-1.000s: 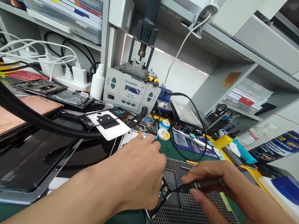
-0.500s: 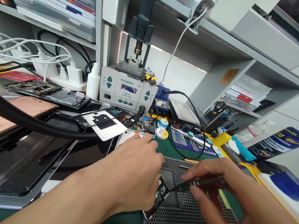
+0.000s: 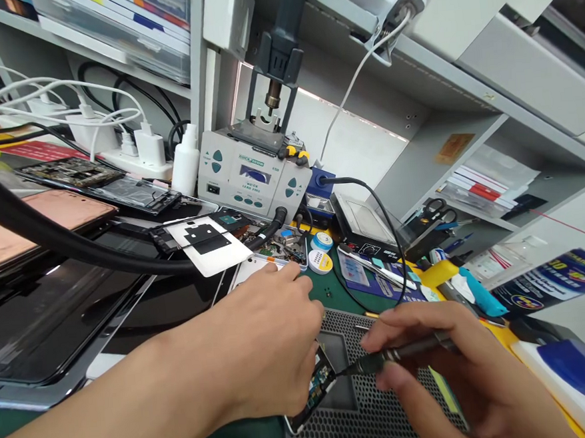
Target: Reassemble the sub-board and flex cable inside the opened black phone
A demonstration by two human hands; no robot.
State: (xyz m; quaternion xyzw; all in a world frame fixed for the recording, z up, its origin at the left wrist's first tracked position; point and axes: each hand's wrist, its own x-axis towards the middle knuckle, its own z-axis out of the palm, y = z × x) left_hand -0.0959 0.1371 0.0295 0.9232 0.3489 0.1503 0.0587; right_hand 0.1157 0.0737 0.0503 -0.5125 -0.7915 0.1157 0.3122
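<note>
My left hand (image 3: 275, 340) is closed on an opened phone (image 3: 319, 394), whose bare circuit board shows past the fingers. The rest of the phone is hidden under the hand. Between thumb and fingers, my right hand (image 3: 447, 361) grips a dark, slim screwdriver (image 3: 397, 355). Its tip meets the phone's right edge, though whether it sits in a screw is too small to tell. Both hands are over a grey perforated mat (image 3: 347, 429) with a recessed rectangle.
A hot-air rework station (image 3: 249, 172) stands behind, its black hose (image 3: 73, 241) arching across the left. Several phone parts, including a dark screen (image 3: 43, 316), cover the left side. Two small round tins (image 3: 320, 260) and a coiled black cable (image 3: 397, 238) lie beyond my hands.
The whole scene shifts slightly right and down in view. Both hands keep their grips, and the screwdriver's tip stays at the phone's edge.
</note>
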